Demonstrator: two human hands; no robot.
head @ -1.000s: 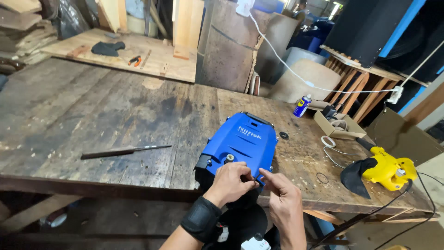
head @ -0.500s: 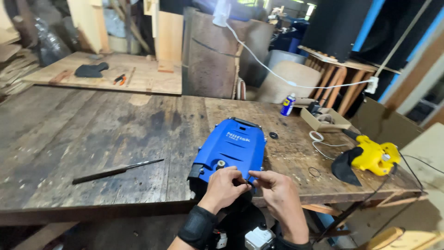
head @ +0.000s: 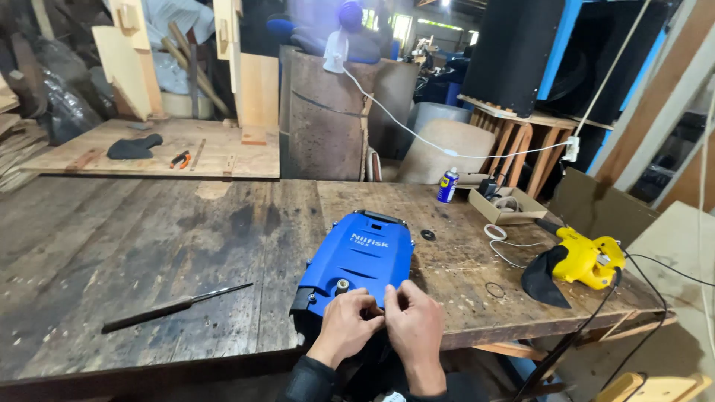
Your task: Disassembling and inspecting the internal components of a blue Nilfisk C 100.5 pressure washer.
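A: Item one, the blue machine housing (head: 357, 260). Where do we log it?

B: We log it lying flat on the worn wooden workbench (head: 149, 246), its lower end at the near edge, black trim along that end, a small metal fitting (head: 342, 284) on its face just above our hands.

A: Item two, our left hand (head: 345, 325).

B: Forearm rising from below in a dark sleeve, wrist bent inward, fingers curled tight against the housing's lower edge. We record it as closed down, fingertips pinched; whatever small part sits between them is hidden from us.

A: Item three, our right hand (head: 415, 327).

B: Back of the hand up, knuckles toward the left hand, the two touching at the fingertips. Fingers bent and drawn together on the same lower edge; we cannot tell whether it grips anything of its own.

A: Surroundings, nearest first?

B: A long dark rod-like tool (head: 175, 307) to the left, well apart. A black washer (head: 427, 234) just beyond the housing's right corner, and a thin black ring (head: 494, 289) to its right. A yellow power tool (head: 588, 257) with a black bag near the right edge. A shallow cardboard box (head: 506, 205) and a blue spray can (head: 447, 184) at the back. Pliers (head: 179, 158) on the farther board.
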